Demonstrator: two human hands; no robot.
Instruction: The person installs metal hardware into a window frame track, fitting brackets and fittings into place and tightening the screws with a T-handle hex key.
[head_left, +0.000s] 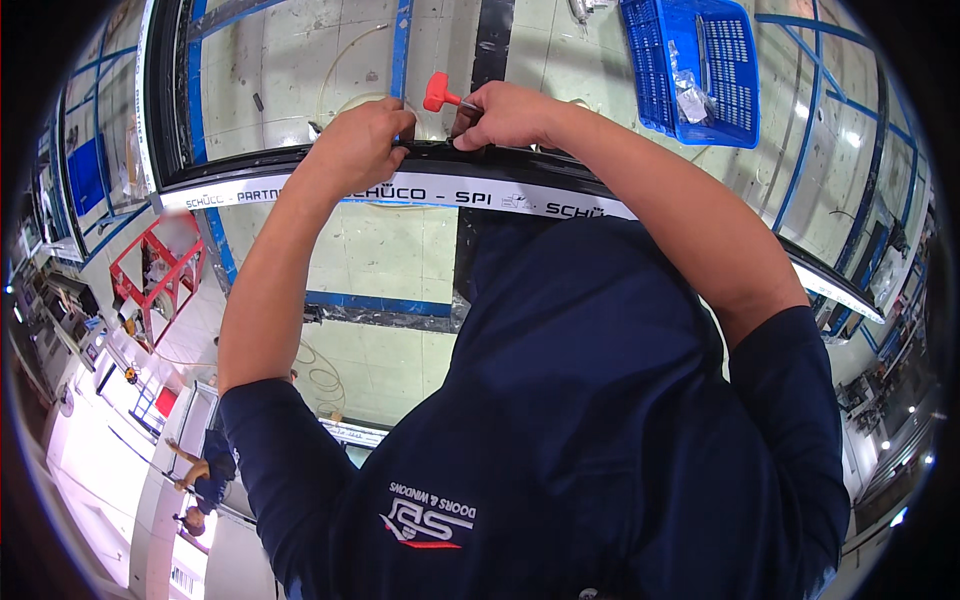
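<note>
In front of me runs a black window or door frame profile (pixel 230 170) with white printed protective tape (pixel 430 192) along its near face. My right hand (pixel 510 115) is closed at the profile's top, with the metal shaft of a red T-handle key (pixel 438 92) between thumb and fingers. The key's red grip sticks out to the left of that hand; its tip cannot be made out. Just to the left, my left hand (pixel 362 148) rests on the same profile, fingers curled inward. What its fingers pinch is hidden, though a bit of blue shows beside them.
A blue plastic basket (pixel 735 120) holding small plastic bags stands on the floor at the far right. Blue and black rack bars (pixel 380 303) support the frame. At left are a red metal cart (pixel 155 270) and, farther off, another person (pixel 208 485). A hose (pixel 322 375) coils on the floor.
</note>
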